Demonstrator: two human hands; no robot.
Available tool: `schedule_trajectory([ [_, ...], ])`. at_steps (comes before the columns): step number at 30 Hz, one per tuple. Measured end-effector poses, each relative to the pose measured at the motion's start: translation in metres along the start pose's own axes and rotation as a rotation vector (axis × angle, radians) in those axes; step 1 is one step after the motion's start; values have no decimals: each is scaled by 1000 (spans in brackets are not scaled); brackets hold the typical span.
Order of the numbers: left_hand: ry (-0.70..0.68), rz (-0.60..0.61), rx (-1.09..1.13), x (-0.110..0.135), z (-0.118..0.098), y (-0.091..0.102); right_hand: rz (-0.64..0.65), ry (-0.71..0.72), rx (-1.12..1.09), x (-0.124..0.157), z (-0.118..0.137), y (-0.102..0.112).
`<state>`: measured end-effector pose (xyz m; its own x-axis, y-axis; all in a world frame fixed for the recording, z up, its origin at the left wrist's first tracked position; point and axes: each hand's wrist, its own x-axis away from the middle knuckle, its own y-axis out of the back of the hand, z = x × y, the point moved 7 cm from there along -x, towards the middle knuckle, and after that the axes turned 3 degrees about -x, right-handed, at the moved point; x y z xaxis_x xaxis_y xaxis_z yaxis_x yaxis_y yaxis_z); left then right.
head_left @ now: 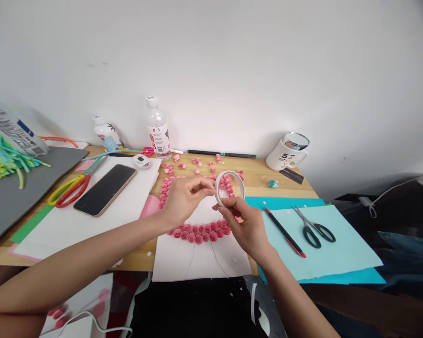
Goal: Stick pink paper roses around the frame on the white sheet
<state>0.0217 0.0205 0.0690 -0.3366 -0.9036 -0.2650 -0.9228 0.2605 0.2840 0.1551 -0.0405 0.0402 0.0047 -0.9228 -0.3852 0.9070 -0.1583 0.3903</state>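
My right hand (245, 225) holds a roll of white tape (242, 188) upright, gripped at its lower edge between thumb and fingers. The fingers of my left hand (183, 199) are pinched together at the roll's left side, at the tape; whether a loose end is between them is too small to make out. Below both hands lies a white sheet of paper (200, 263) with pencil lines. Rolled pink paper roses (198, 238) are set on it in rows, partly hidden by my hands.
Loose pink paper pieces (197, 162) lie behind the sheet. Leftward are a phone (105, 190), coloured scissors (70, 190) and a water bottle (157, 131). On the right are black scissors (317, 230), a pencil (284, 230) on blue paper (352, 253), and a mug (284, 152).
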Motion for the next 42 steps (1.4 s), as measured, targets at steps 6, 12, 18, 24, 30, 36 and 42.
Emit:
schedule_trajectory([
  [6,-29,-176,13,-26,-11,39,-134,-7,127,-9,-11,30],
  [12,-26,-130,52,-24,-8,34,-303,-32,84,-8,-11,46],
  [18,-55,-14,88,-10,-17,11,-547,-133,28,4,-15,59],
  [24,33,-28,320,-3,-18,-7,-799,-105,-304,6,-14,77],
  [30,67,-111,269,-18,1,30,-1151,-85,-73,37,-64,170],
  [36,304,414,196,-14,20,2,-475,-81,871,50,-114,158],
  [42,482,567,343,-17,30,-14,-211,356,554,31,-39,71],
])
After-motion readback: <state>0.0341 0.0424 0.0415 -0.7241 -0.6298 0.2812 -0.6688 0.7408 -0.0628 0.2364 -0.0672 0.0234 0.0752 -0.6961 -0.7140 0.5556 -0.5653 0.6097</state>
